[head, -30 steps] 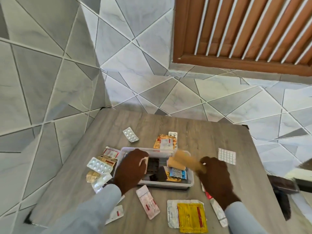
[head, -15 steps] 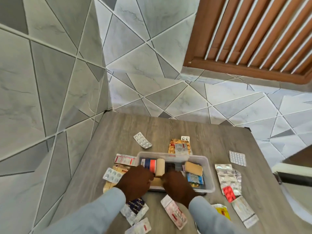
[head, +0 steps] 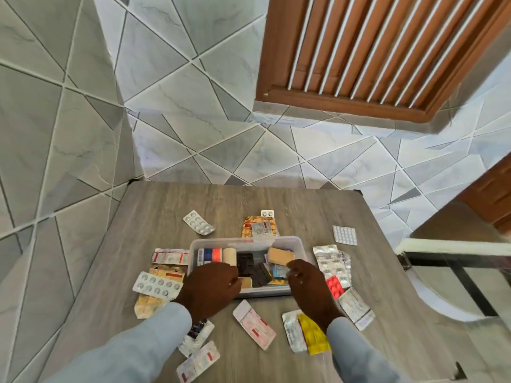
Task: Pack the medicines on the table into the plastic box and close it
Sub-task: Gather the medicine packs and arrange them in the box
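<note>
A clear plastic box (head: 246, 240) stands open in the middle of the grey wooden table (head: 276, 200). Inside lie a tan packet (head: 280, 255), a bandage roll (head: 229, 255), dark blister strips (head: 244, 262) and a blue packet (head: 279, 270). My left hand (head: 213, 288) lies over the box's near-left wall, fingers curled into it. At the near-right corner, my right hand (head: 307, 283) has bent fingertips on the blue packet; whether it pinches is unclear. Loose medicines surround the box: a silver blister (head: 157, 284), a pink-white strip (head: 254, 324), a yellow packet (head: 312, 335), red pills (head: 334, 286).
More strips lie beyond the box: a white blister (head: 198, 222), an orange packet (head: 258, 228) and a small white blister (head: 344, 234). Tiled walls close the left and far sides. A black metal frame (head: 456, 272) stands off the table's right edge.
The tan packet that my right hand carried now lies in the box. My right hand went in beside the left, then shifted to the near-right corner. My left hand stayed at the box.
</note>
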Tool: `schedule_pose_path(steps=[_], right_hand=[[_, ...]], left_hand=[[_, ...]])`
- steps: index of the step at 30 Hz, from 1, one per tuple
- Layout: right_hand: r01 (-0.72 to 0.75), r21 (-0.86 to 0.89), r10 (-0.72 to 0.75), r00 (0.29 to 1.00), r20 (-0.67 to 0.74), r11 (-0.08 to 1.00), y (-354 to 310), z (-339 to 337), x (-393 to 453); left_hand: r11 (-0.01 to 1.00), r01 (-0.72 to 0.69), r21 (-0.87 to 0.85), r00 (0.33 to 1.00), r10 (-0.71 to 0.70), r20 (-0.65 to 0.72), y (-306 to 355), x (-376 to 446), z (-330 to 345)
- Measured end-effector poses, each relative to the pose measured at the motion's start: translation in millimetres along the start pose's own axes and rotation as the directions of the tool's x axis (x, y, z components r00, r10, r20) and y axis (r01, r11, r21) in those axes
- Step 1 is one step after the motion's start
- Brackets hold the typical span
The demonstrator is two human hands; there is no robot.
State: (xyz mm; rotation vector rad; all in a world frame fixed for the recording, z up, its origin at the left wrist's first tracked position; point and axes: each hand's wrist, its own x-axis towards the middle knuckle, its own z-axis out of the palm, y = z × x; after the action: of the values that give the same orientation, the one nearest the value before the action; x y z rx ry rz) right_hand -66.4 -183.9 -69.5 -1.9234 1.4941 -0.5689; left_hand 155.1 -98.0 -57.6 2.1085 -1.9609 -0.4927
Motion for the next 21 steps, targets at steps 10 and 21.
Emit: schedule_pose_path(steps=[10,21], right_hand=[[-0.395,-0.286,0.449,0.879,0.158,0.873,125,-33,-45],[-0.449,-0.032,0.441,0.858,0.263,0.893,137,-14,-57]], left_hand=[[0.873,0.475,-0.110,0.879,-0.477,0.005,64,-53,108],[0.842,0.539,0.023,0.841,-0.539,0.045,93,-34,128]])
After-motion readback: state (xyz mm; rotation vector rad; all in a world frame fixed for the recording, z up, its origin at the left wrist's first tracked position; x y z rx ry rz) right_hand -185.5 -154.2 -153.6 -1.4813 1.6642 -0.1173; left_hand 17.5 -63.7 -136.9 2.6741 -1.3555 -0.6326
